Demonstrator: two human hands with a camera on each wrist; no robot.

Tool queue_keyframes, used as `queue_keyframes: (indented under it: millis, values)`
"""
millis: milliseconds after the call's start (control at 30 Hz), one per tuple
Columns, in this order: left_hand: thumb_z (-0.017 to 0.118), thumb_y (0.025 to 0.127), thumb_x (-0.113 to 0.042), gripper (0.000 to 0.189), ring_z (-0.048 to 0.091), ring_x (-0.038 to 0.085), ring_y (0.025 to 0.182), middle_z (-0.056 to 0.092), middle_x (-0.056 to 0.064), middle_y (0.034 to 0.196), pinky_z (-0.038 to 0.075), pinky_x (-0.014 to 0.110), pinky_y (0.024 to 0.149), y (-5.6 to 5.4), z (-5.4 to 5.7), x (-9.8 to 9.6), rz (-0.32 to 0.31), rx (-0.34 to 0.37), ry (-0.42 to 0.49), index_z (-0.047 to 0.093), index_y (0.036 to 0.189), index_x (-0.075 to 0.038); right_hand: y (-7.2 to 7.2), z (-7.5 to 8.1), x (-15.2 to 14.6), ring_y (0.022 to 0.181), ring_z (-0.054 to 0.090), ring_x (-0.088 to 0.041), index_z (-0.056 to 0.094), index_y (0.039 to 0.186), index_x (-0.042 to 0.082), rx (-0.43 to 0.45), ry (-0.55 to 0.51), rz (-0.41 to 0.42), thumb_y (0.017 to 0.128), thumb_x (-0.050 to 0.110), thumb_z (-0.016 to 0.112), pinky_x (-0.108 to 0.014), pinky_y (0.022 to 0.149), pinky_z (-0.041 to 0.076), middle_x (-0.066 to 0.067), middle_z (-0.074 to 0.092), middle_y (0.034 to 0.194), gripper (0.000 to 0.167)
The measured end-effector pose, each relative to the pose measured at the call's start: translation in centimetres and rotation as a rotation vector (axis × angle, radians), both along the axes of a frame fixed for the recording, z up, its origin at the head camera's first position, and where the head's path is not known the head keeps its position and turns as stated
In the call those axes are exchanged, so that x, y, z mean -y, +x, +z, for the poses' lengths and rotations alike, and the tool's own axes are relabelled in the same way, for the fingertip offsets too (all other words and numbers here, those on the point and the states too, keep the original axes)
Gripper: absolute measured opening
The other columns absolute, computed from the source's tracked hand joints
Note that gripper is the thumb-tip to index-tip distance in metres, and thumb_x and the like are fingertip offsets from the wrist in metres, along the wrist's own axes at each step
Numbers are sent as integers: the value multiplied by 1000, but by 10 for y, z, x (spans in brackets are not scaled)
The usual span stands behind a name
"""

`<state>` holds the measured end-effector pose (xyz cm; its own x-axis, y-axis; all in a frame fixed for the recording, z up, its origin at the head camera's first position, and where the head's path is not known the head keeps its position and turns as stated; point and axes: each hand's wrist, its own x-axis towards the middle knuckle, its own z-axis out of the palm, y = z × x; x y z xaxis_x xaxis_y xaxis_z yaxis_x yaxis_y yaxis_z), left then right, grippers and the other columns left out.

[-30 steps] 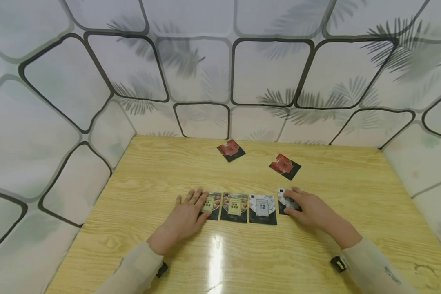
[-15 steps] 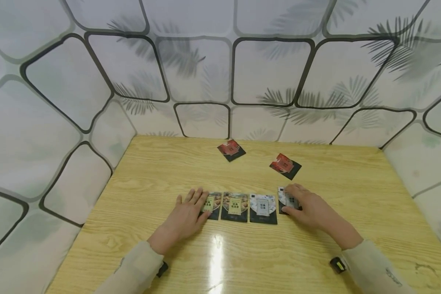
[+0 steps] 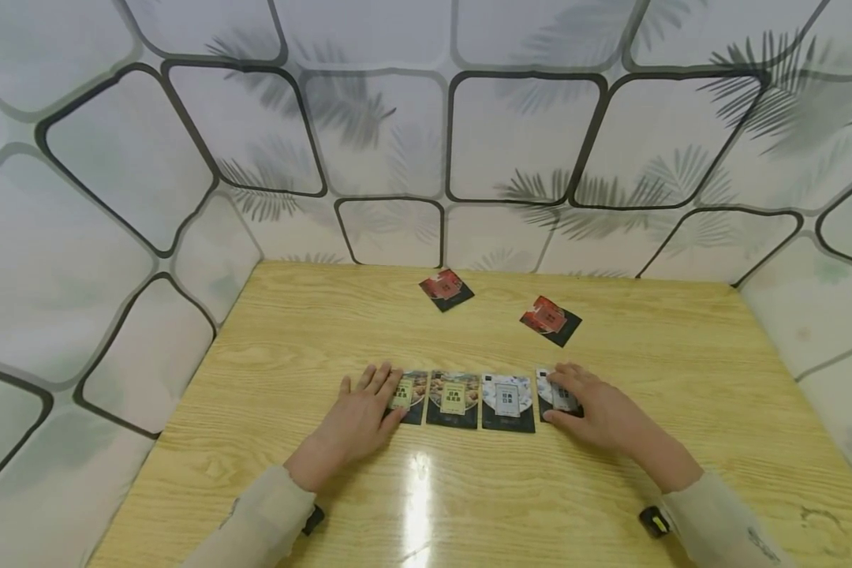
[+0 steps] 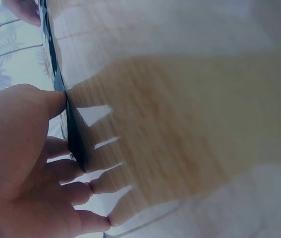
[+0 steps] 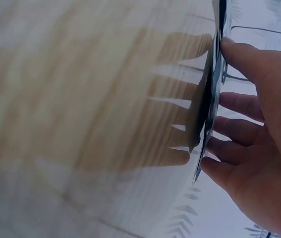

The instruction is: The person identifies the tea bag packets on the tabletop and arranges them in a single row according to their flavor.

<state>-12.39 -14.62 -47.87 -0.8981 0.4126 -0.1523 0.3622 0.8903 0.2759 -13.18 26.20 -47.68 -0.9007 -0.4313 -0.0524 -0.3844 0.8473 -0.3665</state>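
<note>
My left hand [image 3: 356, 418] lies flat with spread fingers at the left end of a row of flat sachets. Its thumb and fingertips rest on a yellow-labelled sachet [image 3: 413, 394], partly hidden under them. Beside that lies another yellow-labelled sachet [image 3: 454, 401], then a white-and-black sachet [image 3: 508, 403]. At the row's right end, my right hand [image 3: 596, 409] touches a second white-and-black sachet [image 3: 543, 394], covering much of it. In the right wrist view, the fingertips of the right hand [image 5: 264, 124] press on the sachet's [image 5: 210, 99] upper face, with none curled beneath.
Behind the row, a red-and-black sachet [image 3: 446, 290] lies askew near the wall, and another red-and-black sachet [image 3: 550, 321] lies farther right. The wooden table [image 3: 270, 315] meets patterned walls [image 3: 390, 134] at the back and both sides.
The rightmost white-and-black sachet has slid slightly toward me under my right hand, and the fingers have shifted with it. My left hand and the other sachets stay put.
</note>
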Motion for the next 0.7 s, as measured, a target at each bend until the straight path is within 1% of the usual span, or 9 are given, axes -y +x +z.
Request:
queue_keyframes:
  millis: [167, 367, 700]
  values:
    - [46, 113, -45, 68, 24, 43, 161, 25, 20, 173, 24, 74, 122, 0, 0, 0, 1, 0, 5, 29, 168, -8, 5, 1, 2, 150, 40, -51, 56, 152, 7, 7, 5, 7, 102, 48, 68, -69, 114, 41, -24, 47, 162, 67]
    - [46, 113, -45, 68, 25, 43, 161, 26, 20, 173, 24, 75, 122, 0, 1, 1, 5, 1, 9, 29, 167, -8, 9, 4, 4, 151, 40, -51, 57, 151, 7, 21, 0, 6, 101, 46, 70, -69, 114, 40, -25, 47, 161, 65]
    - [47, 112, -44, 68, 26, 43, 160, 27, 21, 173, 24, 74, 122, 1, 0, 0, 9, -6, 21, 31, 167, -8, 12, 5, 4, 150, 41, -51, 58, 150, 6, 9, 4, 15, 100, 44, 71, -69, 114, 41, -25, 49, 160, 64]
